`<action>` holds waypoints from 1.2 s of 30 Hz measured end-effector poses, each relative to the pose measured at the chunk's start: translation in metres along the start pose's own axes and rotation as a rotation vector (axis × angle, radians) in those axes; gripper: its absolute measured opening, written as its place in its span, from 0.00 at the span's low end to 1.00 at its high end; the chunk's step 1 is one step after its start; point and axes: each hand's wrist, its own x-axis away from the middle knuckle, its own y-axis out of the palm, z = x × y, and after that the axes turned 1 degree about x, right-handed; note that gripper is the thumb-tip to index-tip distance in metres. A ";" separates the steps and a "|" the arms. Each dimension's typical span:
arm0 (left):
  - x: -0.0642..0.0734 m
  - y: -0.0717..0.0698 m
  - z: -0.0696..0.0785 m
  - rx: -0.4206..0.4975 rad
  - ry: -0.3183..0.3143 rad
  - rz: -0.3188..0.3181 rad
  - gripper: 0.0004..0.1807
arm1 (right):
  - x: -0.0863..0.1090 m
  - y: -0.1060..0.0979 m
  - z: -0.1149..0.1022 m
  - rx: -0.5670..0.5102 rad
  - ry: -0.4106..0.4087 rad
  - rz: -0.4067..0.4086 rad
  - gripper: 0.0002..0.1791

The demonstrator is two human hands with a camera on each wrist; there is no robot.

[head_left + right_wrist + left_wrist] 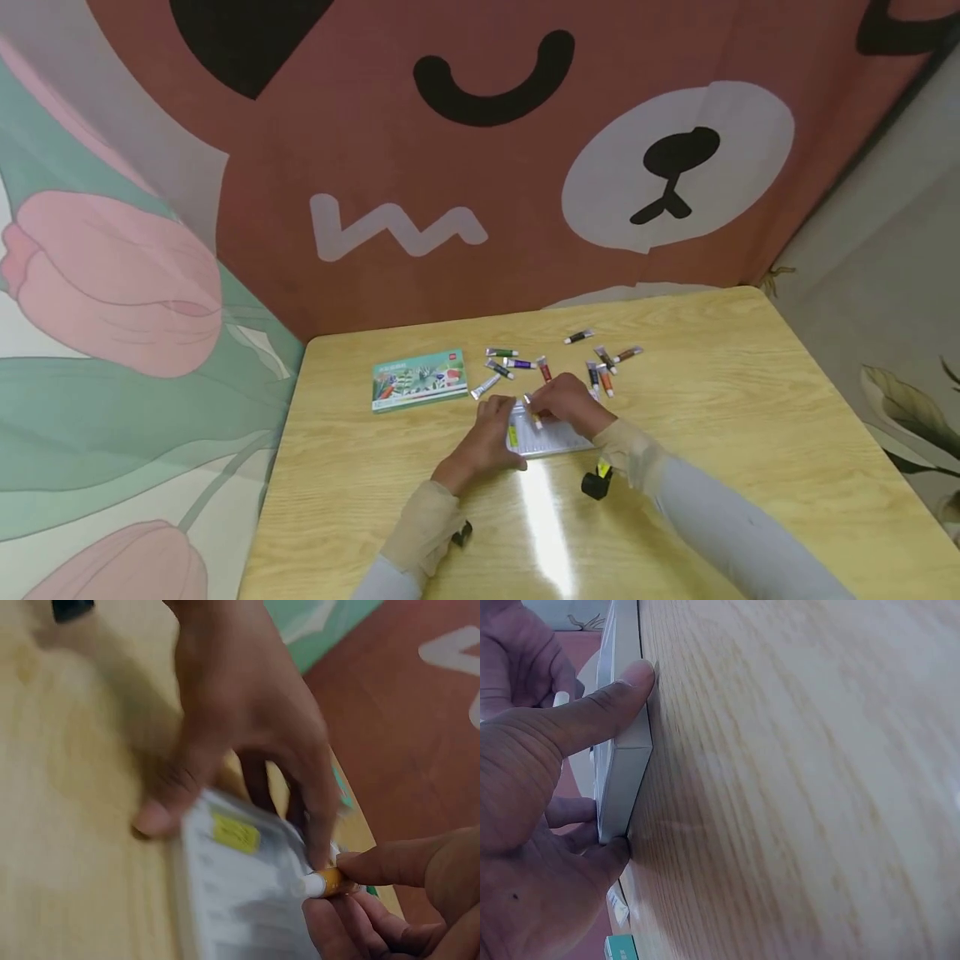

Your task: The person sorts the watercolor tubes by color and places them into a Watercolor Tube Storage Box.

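- Lower centre of my head view: the left hand [483, 440] grips a white tray [558, 440] by its corner, thumb and fingers bent around its sides, on the wooden counter [360, 500].
- Right of it, the right hand [570, 403] pinches an orange tube [333, 881] between thumb and fingers, white cap over the tray.
- A yellow item [236, 834] sits in the tray's left end.
- Left of centre I see a green box [420, 383]; loose tubes [519, 364] lie above the tray in frame.
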 end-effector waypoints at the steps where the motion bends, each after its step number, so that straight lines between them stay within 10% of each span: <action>1: 0.000 -0.001 0.000 0.002 0.001 0.000 0.63 | 0.003 0.003 0.001 -0.015 -0.002 -0.006 0.09; 15: 0.000 -0.003 0.002 -0.021 -0.009 -0.032 0.61 | 0.008 0.034 0.015 0.355 -0.108 0.025 0.04; 36: -0.001 -0.003 0.001 -0.005 -0.009 -0.022 0.60 | 0.019 0.042 0.014 0.408 -0.311 0.098 0.05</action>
